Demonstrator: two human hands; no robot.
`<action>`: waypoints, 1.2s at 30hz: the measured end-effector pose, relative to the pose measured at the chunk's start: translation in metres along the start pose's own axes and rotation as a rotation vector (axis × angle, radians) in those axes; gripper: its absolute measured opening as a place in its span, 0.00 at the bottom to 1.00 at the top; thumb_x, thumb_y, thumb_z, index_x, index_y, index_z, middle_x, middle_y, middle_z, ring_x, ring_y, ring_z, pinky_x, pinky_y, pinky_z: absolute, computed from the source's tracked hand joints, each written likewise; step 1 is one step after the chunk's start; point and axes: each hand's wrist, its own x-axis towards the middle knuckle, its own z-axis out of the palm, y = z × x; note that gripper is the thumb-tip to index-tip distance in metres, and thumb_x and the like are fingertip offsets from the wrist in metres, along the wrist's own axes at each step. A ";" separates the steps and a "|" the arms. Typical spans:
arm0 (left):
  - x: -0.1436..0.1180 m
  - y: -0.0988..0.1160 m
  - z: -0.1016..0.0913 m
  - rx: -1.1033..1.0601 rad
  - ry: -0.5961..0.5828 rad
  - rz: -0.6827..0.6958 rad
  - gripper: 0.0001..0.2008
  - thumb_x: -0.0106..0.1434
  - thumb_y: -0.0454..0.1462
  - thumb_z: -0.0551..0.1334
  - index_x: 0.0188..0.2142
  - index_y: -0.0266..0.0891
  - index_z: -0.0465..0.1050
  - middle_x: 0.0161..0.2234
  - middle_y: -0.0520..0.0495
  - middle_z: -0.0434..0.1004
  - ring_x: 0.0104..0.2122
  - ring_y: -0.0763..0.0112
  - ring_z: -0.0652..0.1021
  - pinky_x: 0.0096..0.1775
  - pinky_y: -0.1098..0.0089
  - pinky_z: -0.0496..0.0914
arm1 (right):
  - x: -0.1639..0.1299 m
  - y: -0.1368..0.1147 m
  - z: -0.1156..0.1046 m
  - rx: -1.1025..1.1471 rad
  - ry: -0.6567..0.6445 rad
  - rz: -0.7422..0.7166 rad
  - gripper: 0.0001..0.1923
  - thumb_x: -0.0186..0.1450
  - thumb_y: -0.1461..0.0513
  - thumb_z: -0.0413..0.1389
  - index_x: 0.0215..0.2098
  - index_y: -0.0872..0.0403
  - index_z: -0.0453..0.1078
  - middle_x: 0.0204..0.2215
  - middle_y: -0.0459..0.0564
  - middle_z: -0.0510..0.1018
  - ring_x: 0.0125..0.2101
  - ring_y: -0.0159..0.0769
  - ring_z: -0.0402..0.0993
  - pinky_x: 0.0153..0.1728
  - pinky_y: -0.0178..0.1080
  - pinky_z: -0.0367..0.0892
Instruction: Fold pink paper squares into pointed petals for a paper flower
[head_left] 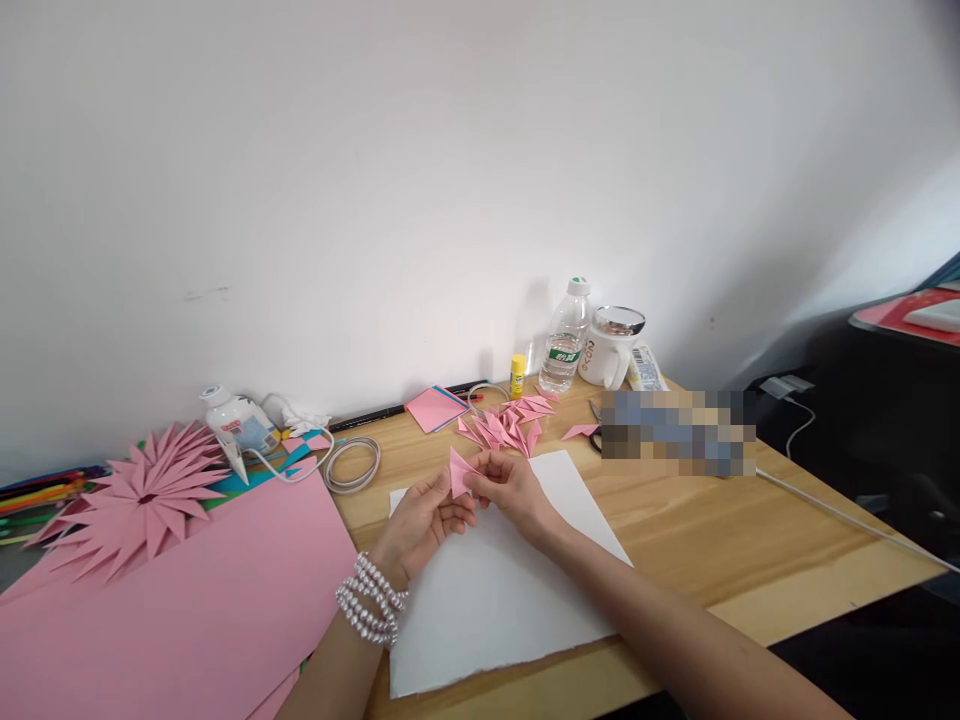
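Observation:
Both hands meet over a white sheet on the wooden table. My left hand and my right hand together pinch a small folded pink paper piece, its point standing up between the fingers. A beaded bracelet wraps my left wrist. Just behind the hands lies a heap of several folded pink paper points.
A large pink sheet covers the left front, with a pink spiky paper flower behind it. Along the wall stand a glue bottle, a yellow glue stick, a water bottle, a white mug, coloured pencils and a tape roll.

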 end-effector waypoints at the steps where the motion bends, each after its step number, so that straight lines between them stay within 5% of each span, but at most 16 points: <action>1: 0.000 0.000 0.000 -0.015 -0.011 -0.002 0.12 0.56 0.41 0.59 0.28 0.31 0.68 0.23 0.45 0.74 0.20 0.75 0.74 0.21 0.78 0.64 | 0.000 0.000 0.000 0.007 -0.001 -0.003 0.10 0.50 0.57 0.58 0.24 0.57 0.65 0.17 0.41 0.68 0.17 0.24 0.61 0.20 0.30 0.59; 13: 0.001 -0.004 0.001 -0.036 0.048 0.005 0.12 0.51 0.40 0.63 0.23 0.31 0.67 0.18 0.50 0.71 0.15 0.81 0.70 0.17 0.81 0.63 | -0.001 -0.003 0.003 0.005 0.023 0.028 0.11 0.49 0.57 0.59 0.21 0.57 0.63 0.16 0.41 0.68 0.16 0.24 0.62 0.19 0.30 0.60; 25: 0.000 0.000 -0.001 -0.159 0.093 -0.100 0.07 0.58 0.31 0.57 0.24 0.29 0.69 0.19 0.46 0.74 0.16 0.80 0.73 0.19 0.84 0.68 | -0.001 -0.006 0.002 0.024 0.001 0.008 0.11 0.50 0.57 0.58 0.22 0.57 0.64 0.17 0.41 0.67 0.19 0.24 0.62 0.20 0.29 0.60; 36: -0.002 -0.003 0.006 -0.002 0.107 0.042 0.09 0.48 0.36 0.66 0.21 0.30 0.69 0.17 0.48 0.73 0.14 0.79 0.72 0.16 0.83 0.66 | -0.001 -0.002 0.005 0.017 0.086 -0.006 0.13 0.49 0.56 0.59 0.21 0.57 0.64 0.16 0.42 0.68 0.17 0.25 0.62 0.20 0.31 0.61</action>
